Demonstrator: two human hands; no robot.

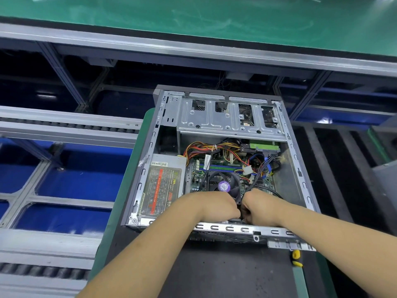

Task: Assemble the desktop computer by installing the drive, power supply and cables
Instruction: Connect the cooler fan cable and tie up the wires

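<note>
On the green bench mat [133, 168] I see the open case [298, 166], supply [163, 183] seated left of the fan [223, 186]. My left hand [217, 206] and right hand [257, 208] curl together just below the fan, seemingly gripping a black cable [268, 189] running up-right; the connector is hidden.

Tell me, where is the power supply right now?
In the head view, the power supply sits inside the case's left side, beside the fan.

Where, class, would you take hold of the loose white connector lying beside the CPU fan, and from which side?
Grip the white connector by its plastic body, not its wires, coming from above through the open case: its red, yellow and black leads trail off to the upper left, and the fan crowds its left.
</note>
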